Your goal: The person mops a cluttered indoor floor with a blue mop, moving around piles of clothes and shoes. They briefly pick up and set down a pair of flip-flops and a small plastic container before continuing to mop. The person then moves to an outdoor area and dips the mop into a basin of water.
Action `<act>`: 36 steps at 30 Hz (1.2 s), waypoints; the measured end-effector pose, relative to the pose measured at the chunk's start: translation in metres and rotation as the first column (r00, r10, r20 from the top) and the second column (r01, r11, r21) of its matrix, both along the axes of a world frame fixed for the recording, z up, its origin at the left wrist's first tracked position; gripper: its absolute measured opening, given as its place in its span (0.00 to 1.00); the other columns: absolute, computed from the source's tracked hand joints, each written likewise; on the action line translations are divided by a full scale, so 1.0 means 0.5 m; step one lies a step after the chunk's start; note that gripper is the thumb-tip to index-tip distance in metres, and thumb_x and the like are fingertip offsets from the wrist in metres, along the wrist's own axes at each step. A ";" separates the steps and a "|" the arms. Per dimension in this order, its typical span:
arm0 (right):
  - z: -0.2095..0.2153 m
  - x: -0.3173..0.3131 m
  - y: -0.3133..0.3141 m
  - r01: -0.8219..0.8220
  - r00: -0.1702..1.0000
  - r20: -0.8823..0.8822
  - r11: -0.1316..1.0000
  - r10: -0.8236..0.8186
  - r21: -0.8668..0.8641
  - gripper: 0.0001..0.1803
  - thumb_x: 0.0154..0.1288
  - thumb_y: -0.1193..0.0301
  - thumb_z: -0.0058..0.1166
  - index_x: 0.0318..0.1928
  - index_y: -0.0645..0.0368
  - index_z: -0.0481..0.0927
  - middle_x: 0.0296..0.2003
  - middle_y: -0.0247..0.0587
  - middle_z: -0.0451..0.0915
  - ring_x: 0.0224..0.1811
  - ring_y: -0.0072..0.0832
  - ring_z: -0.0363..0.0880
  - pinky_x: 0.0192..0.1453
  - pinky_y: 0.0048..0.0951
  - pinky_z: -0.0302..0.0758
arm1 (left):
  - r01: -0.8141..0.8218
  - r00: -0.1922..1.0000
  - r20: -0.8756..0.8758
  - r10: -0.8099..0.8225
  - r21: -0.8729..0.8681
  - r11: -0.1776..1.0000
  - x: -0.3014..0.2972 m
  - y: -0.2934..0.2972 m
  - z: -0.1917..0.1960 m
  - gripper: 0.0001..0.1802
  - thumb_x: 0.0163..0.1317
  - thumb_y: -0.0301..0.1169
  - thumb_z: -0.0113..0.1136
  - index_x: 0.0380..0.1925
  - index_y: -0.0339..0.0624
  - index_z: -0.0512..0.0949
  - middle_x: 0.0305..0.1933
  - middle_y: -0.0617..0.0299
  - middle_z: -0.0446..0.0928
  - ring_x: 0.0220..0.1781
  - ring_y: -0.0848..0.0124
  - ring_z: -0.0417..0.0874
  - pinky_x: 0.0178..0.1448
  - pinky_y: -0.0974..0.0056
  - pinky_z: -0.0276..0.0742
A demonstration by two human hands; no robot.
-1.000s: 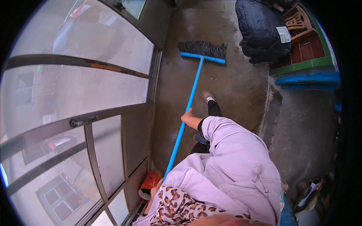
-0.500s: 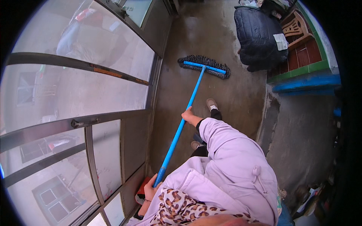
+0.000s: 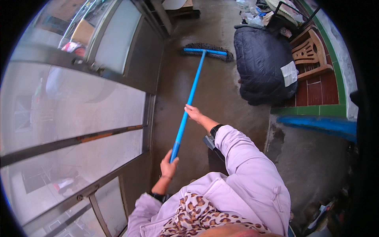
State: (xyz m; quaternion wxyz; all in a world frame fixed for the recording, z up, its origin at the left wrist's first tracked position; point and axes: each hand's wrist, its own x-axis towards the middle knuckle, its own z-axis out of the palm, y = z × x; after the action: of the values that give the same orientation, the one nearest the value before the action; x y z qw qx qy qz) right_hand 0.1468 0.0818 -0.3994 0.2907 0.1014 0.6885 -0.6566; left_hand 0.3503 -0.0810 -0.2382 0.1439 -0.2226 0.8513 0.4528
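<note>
A flat mop with a long blue handle slants away from me, its dark shaggy head lying on the brown wet-looking floor ahead. My right hand is closed around the handle near its middle. Lower down, my left hand grips the darker blue end of the handle. A blue bar runs across the top of the mop head, where the handle joins it.
Glass doors in metal frames line the left side. To the right, a dark quilted cover drapes a bulky thing beside a wooden chair. A blue-edged step and heaped plastic bags are also there.
I have moved forward along the doors, with the mop pushed farther ahead. My left hand has come up and forward from low beside my body, still holding the handle.
</note>
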 end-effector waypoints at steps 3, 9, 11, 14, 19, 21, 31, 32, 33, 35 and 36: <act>0.028 -0.058 0.080 0.060 0.998 0.026 0.994 -0.058 -0.091 0.26 0.60 0.57 0.43 0.56 0.54 0.62 0.46 0.39 0.69 0.41 0.25 0.70 0.38 0.27 0.73 | 0.181 0.979 -0.092 -0.183 -0.035 0.983 -0.247 0.066 -0.062 0.24 0.44 0.31 0.57 0.47 0.43 0.70 0.35 0.52 0.76 0.36 0.65 0.78 0.42 0.65 0.71; 0.036 -0.054 0.229 0.205 0.953 0.220 0.978 -0.208 0.037 0.23 0.60 0.59 0.44 0.52 0.58 0.66 0.42 0.39 0.72 0.34 0.23 0.73 0.33 0.23 0.73 | 0.175 0.984 0.034 -0.172 -0.107 0.979 -0.673 0.197 -0.130 0.20 0.42 0.38 0.56 0.40 0.50 0.73 0.30 0.52 0.76 0.35 0.58 0.77 0.38 0.61 0.71; 0.032 -0.030 0.258 0.204 0.942 0.264 0.978 -0.209 0.046 0.22 0.60 0.59 0.43 0.50 0.58 0.67 0.40 0.38 0.72 0.32 0.22 0.73 0.32 0.23 0.72 | 0.124 0.991 0.057 -0.119 -0.100 0.987 -0.724 0.228 -0.146 0.21 0.43 0.39 0.57 0.41 0.51 0.73 0.32 0.53 0.76 0.36 0.58 0.77 0.40 0.60 0.71; 0.034 -0.006 0.279 0.215 0.928 0.302 0.976 -0.217 0.042 0.21 0.60 0.58 0.42 0.48 0.59 0.68 0.37 0.38 0.73 0.31 0.22 0.73 0.32 0.22 0.72 | 0.130 0.991 0.040 -0.126 -0.119 0.984 -0.683 0.231 -0.169 0.23 0.43 0.39 0.57 0.44 0.51 0.72 0.34 0.53 0.76 0.38 0.58 0.77 0.42 0.61 0.71; 0.065 0.007 0.233 0.195 0.947 0.253 0.980 -0.197 0.032 0.20 0.61 0.58 0.40 0.47 0.59 0.68 0.35 0.37 0.73 0.31 0.22 0.72 0.32 0.22 0.72 | 0.087 0.990 0.123 -0.074 -0.106 0.991 -0.485 0.099 -0.187 0.27 0.42 0.39 0.58 0.47 0.53 0.70 0.35 0.52 0.76 0.39 0.59 0.77 0.43 0.61 0.70; 0.078 0.020 0.201 0.175 0.955 0.237 0.984 -0.177 0.027 0.20 0.61 0.58 0.40 0.47 0.59 0.68 0.34 0.37 0.73 0.30 0.22 0.73 0.31 0.22 0.72 | 0.108 0.991 0.090 -0.097 -0.130 0.986 -0.384 0.027 -0.179 0.28 0.42 0.39 0.59 0.48 0.53 0.69 0.35 0.52 0.76 0.38 0.61 0.77 0.42 0.62 0.71; 0.010 0.314 -0.057 -0.138 0.904 0.398 0.988 0.153 -0.064 0.16 0.60 0.59 0.41 0.26 0.59 0.70 0.17 0.36 0.71 0.13 0.24 0.70 0.15 0.26 0.70 | -0.047 0.992 0.124 0.026 0.168 0.985 0.353 -0.226 -0.063 0.27 0.47 0.30 0.56 0.51 0.41 0.66 0.39 0.60 0.73 0.36 0.75 0.72 0.40 0.70 0.68; 0.008 0.365 -0.095 -0.220 0.916 0.362 0.971 0.173 0.092 0.18 0.59 0.58 0.40 0.28 0.61 0.72 0.17 0.41 0.73 0.14 0.29 0.72 0.15 0.30 0.71 | 0.048 0.998 0.042 -0.053 0.104 0.993 0.426 -0.238 -0.049 0.28 0.48 0.31 0.56 0.51 0.38 0.65 0.44 0.57 0.73 0.43 0.73 0.73 0.47 0.69 0.67; 0.008 0.399 -0.118 -0.409 0.852 0.425 0.896 0.307 0.172 0.22 0.59 0.55 0.40 0.34 0.65 0.72 0.20 0.46 0.75 0.17 0.33 0.75 0.17 0.35 0.72 | 0.054 0.995 0.078 -0.061 0.081 0.995 0.498 -0.248 -0.030 0.28 0.48 0.31 0.56 0.51 0.38 0.65 0.46 0.55 0.72 0.46 0.72 0.72 0.49 0.69 0.67; 0.014 0.487 -0.152 -0.450 0.807 0.467 0.888 0.361 0.090 0.36 0.54 0.45 0.42 0.46 0.71 0.64 0.38 0.59 0.72 0.25 0.43 0.76 0.25 0.40 0.75 | 0.040 0.998 0.033 -0.044 0.105 0.994 0.617 -0.255 0.014 0.27 0.49 0.30 0.57 0.51 0.38 0.65 0.47 0.55 0.72 0.46 0.73 0.72 0.49 0.69 0.66; 0.016 0.526 -0.152 -0.461 0.778 0.451 0.885 0.439 -0.065 0.40 0.52 0.44 0.43 0.49 0.71 0.60 0.44 0.62 0.67 0.27 0.47 0.76 0.27 0.42 0.75 | -0.140 0.985 0.135 0.104 0.296 0.945 0.648 -0.258 0.033 0.26 0.50 0.29 0.57 0.51 0.38 0.64 0.47 0.56 0.72 0.46 0.75 0.72 0.49 0.70 0.66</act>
State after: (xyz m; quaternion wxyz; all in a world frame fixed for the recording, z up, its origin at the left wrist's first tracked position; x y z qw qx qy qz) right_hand 0.4098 0.0057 -0.3914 0.5886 0.0912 0.6215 -0.5090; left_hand 0.6744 -0.2102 -0.2215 0.1978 -0.2764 0.7460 0.5726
